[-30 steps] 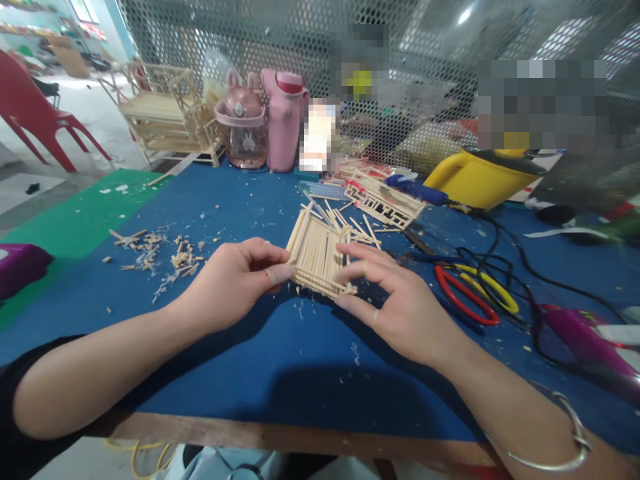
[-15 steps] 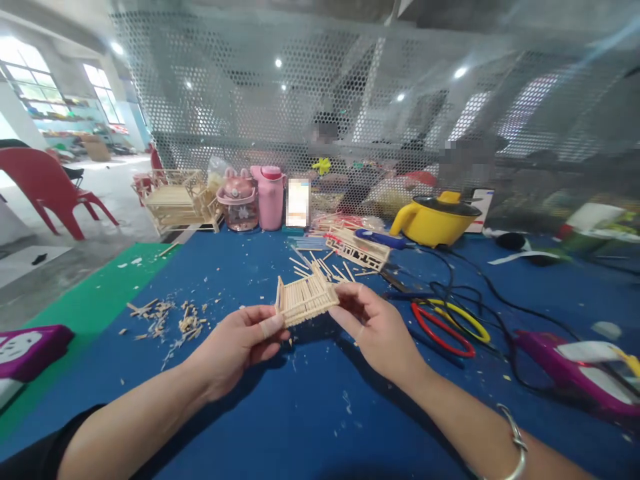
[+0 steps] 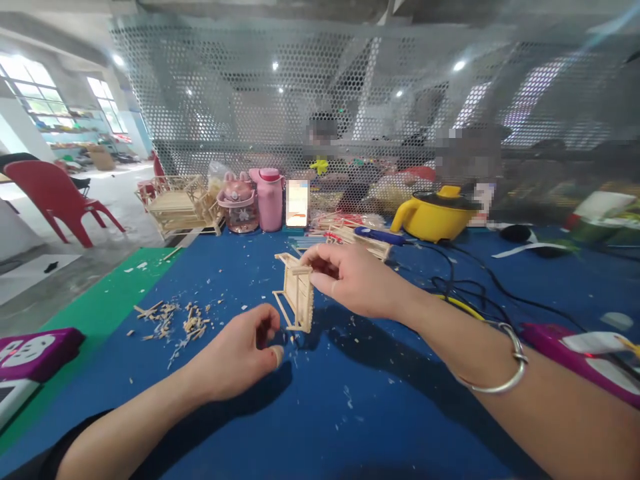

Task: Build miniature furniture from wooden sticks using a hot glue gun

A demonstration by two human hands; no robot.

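Observation:
A small model made of thin wooden sticks (image 3: 299, 293) is tilted up on its side above the blue table (image 3: 320, 413). My right hand (image 3: 345, 277) grips its upper end between thumb and fingers, and some of those fingers are hidden behind it. Just left of the model, my left hand (image 3: 250, 347) holds nothing, its thumb and curled fingers apart. Behind the right hand lies another stick-built piece (image 3: 379, 249), partly covered by that hand. Wood scraps (image 3: 195, 323) are scattered to the left of my left hand.
A yellow pot (image 3: 435, 217), black cables (image 3: 460, 293) and a purple-and-white device (image 3: 565, 347) occupy the right side. Along the back stand a phone (image 3: 297, 203), a pink bottle (image 3: 270, 203), a pink jar (image 3: 237, 210) and a larger stick model (image 3: 183, 207). Perforated mesh (image 3: 240, 100) rises behind.
The stick model has been turned from lying nearly flat to standing on its side. My left hand has let go of it and moved slightly down; my right hand has shifted up and left.

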